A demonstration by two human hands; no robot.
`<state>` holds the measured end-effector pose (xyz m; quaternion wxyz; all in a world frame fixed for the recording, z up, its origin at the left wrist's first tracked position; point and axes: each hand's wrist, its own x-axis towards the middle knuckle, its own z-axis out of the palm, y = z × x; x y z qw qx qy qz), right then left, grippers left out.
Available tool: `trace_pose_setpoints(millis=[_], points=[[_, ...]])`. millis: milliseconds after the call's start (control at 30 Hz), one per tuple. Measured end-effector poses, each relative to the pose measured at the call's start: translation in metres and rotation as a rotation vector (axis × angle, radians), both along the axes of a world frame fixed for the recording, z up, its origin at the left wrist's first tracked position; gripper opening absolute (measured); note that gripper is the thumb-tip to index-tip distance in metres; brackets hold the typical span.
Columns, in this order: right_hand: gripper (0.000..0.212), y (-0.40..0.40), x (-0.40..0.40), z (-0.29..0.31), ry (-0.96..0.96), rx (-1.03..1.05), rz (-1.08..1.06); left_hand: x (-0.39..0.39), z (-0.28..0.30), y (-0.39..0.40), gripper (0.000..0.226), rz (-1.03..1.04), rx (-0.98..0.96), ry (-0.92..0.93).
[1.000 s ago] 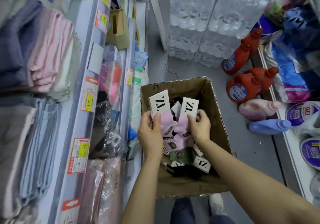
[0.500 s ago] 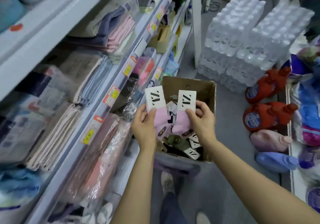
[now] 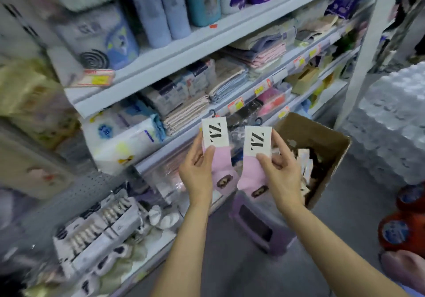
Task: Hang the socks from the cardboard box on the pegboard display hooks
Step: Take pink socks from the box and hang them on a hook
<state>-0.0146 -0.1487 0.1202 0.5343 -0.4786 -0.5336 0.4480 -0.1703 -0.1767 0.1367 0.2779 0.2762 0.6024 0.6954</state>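
A shop aisle, shelves blurred on the left; the left hand (image 3: 197,172) pinches one pink sock pair (image 3: 219,158), the right hand (image 3: 281,172) another (image 3: 253,161), cards upright, hooks topmost; the pegboard (image 3: 76,195), seemingly lower left, lies nearer the left hand; the cardboard box (image 3: 331,145) sits behind.

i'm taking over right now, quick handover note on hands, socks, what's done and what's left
Left hand: grip on a pink sock just below its white header card, held up in front of the shelves.
Right hand: grip on a second pink sock the same way, beside the first.
Cardboard box: to the right on a purple stool, more carded socks inside.
Pegboard: lower left, with socks hanging below it; blurred, so I cannot pick out a free hook.
Done: two socks lifted out of the box.
Left: hang both, then the rest of the box.
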Motion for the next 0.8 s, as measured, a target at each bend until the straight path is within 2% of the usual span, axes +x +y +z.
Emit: trace_pose_setpoints(millis=[300,533,800], points=[[0.062,-0.062,-0.091,0.033,0.067,0.058,0.192,-0.081,0.034,-0.094,0.047,0.206,0.093,0.082],[0.063,-0.135,-0.179,0.063,0.134,0.113,0.356,-0.155,0.058,-0.196,0.045,0.34,0.131,0.081],[0.061,-0.231,-0.282,0.1,0.209,0.181,0.512,-0.237,0.094,-0.313,0.044,0.474,0.165,0.16]])
